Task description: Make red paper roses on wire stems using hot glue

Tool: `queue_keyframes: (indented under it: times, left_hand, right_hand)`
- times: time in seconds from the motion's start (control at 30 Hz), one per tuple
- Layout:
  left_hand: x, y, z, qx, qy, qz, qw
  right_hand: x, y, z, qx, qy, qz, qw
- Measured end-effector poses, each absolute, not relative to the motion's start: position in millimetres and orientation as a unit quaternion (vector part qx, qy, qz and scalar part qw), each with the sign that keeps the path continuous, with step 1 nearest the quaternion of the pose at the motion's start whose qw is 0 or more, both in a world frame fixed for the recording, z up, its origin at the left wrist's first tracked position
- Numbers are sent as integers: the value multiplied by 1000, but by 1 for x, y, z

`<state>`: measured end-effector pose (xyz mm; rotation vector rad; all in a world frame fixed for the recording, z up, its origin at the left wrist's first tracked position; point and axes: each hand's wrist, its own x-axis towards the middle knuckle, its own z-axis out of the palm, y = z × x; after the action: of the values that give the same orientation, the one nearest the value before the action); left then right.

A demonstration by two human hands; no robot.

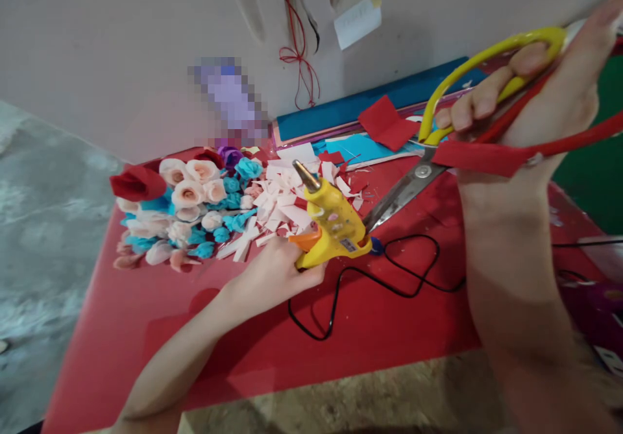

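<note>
A yellow hot glue gun (335, 223) with an orange trigger and metal nozzle is gripped in my left hand (277, 275), nozzle pointing up and away. My right hand (549, 96) is raised at the right with its fingers through the yellow handle of large scissors (421, 173). Their blades look closed and point down left, the tips passing behind or touching the glue gun's rear; which one, I cannot tell. A red strip (479, 156) lies along the lower handle near my wrist; whether it is part of the handle is unclear.
Paper flowers (189, 194) in red, cream, blue and purple crowd the red table's (233, 369) left back. Pale paper scraps (280, 194) lie beside them. Red paper (387, 122) and blue sheets (370, 106) rest along the wall. A black cord (335, 298) loops across the table.
</note>
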<state>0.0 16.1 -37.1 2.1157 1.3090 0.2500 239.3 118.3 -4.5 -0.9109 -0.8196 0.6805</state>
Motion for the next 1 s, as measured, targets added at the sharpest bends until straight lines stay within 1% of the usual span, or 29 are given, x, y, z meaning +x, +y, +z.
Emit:
queue_keyframes:
  times: [0.27, 0.37, 0.43, 0.67, 0.8, 1.0]
  left_hand:
    - [2, 17, -31, 824, 489, 48, 281]
    - [1, 17, -31, 831, 475, 42, 285]
    - [-1, 17, -33, 833, 467, 41, 294]
    - [-2, 22, -43, 826, 437, 42, 353]
    - [-1, 20, -43, 809, 447, 46, 380]
    - [1, 18, -41, 788, 450, 56, 416]
  right_hand:
    - [235, 110, 2, -482, -440, 256, 713]
    - [233, 106, 4, -491, -470, 237, 694]
    - [233, 105, 4, -489, -479, 246, 686]
    - [234, 106, 5, -455, -466, 277, 707]
    - [234, 109, 8, -458, -426, 312, 715]
    - [235, 108, 17, -419, -390, 354, 740]
